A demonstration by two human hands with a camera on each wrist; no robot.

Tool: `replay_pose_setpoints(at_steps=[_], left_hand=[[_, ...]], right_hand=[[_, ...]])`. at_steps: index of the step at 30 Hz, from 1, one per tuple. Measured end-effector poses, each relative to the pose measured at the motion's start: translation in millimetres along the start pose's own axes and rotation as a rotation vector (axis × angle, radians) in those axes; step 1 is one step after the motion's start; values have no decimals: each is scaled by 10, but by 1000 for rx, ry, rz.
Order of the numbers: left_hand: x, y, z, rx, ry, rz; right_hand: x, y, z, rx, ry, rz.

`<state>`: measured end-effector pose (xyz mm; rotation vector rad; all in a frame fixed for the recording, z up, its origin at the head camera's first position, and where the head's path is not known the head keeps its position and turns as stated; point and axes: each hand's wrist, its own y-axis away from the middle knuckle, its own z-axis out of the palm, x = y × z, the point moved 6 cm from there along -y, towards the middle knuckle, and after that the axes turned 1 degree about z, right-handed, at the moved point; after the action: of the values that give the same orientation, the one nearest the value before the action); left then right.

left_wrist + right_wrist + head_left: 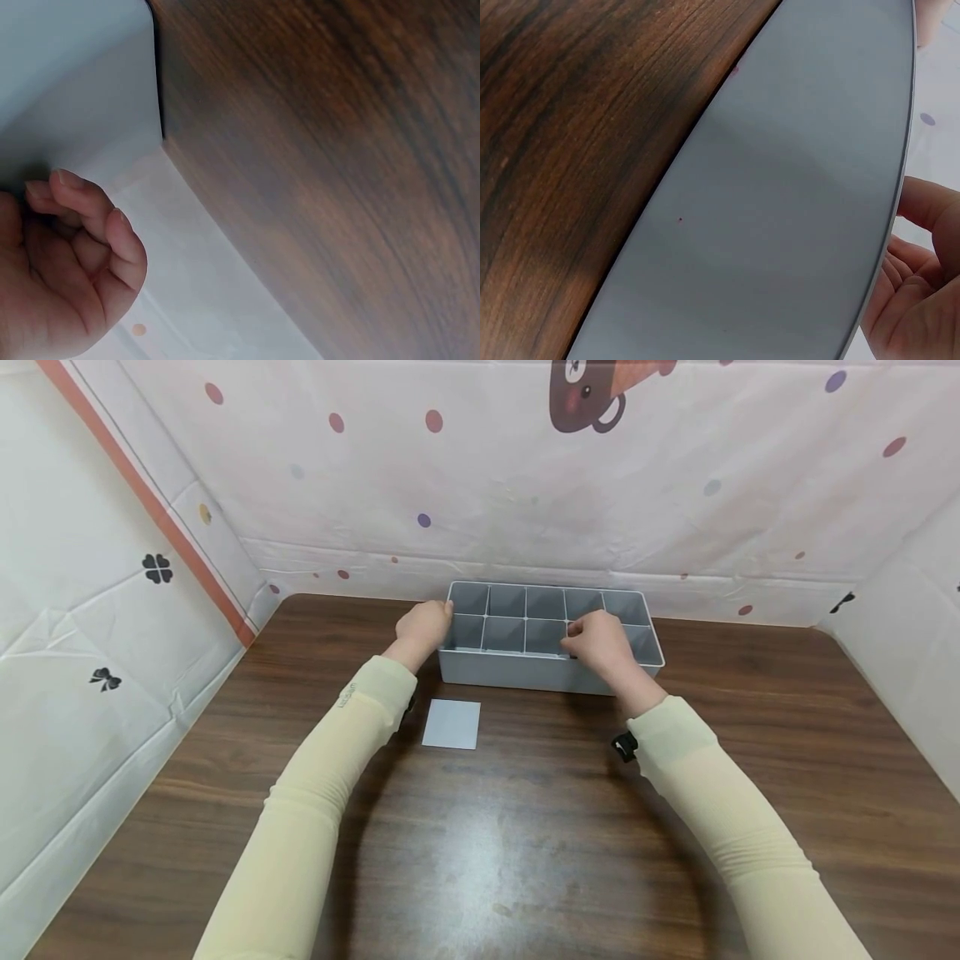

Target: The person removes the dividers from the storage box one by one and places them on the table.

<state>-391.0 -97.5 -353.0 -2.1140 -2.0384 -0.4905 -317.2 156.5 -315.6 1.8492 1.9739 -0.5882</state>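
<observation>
A long grey compartment box (517, 670) stands near the table's back edge, split by thin dividers into two rows of several sections. At the box's left end, my left hand (424, 625) grips the end wall, its thumb by the rim. The left wrist view shows that hand's (75, 262) curled fingers against the grey wall. Over the front row, right of the middle, my right hand (600, 643) pinches at a divider (566, 620). In the right wrist view the front wall (780, 180) partly covers the right hand's (922, 292) fingertips.
A flat, light-grey square piece (452, 724) lies on the brown wooden table (540, 827) in front of the box's left part. Close behind the box hangs a white, dotted cloth backdrop (510, 485). More cloth (97, 610) flanks the table on the left.
</observation>
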Motion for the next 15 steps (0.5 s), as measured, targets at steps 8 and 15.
replay_pose_setpoints(at_steps=[8, 15], left_hand=[[30, 0, -19, 15, -28, 4], [37, -33, -13, -9, -64, 22]], right_hand=[[15, -13, -3, -10, -12, 9], [16, -18, -6, -35, -9, 30]])
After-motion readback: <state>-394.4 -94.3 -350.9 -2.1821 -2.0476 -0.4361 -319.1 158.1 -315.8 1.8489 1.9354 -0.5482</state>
